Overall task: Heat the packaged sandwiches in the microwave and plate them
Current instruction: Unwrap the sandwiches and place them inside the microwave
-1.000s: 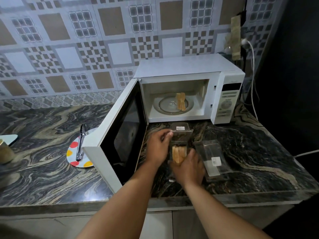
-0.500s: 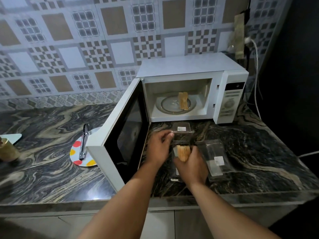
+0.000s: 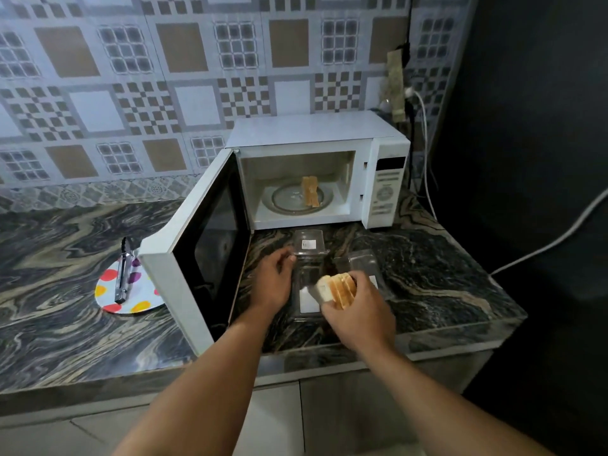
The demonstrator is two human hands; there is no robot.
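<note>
Holding the second sandwich (image 3: 339,287) just in front of the microwave (image 3: 329,172), the right hand (image 3: 358,311) has its fingers curled round it; the left hand (image 3: 274,278) steadies the emptied package (image 3: 307,281), fingers lightly bent. One sandwich (image 3: 310,191) already sits inside the microwave. Heating and plating remain, I judge.

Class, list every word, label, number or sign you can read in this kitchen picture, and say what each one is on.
None can be read.
White sticker on the open clear pack's lid: print too small.
White label in that pack's base: blurred.
Microwave control panel: button markings blurred, display dark.
</note>
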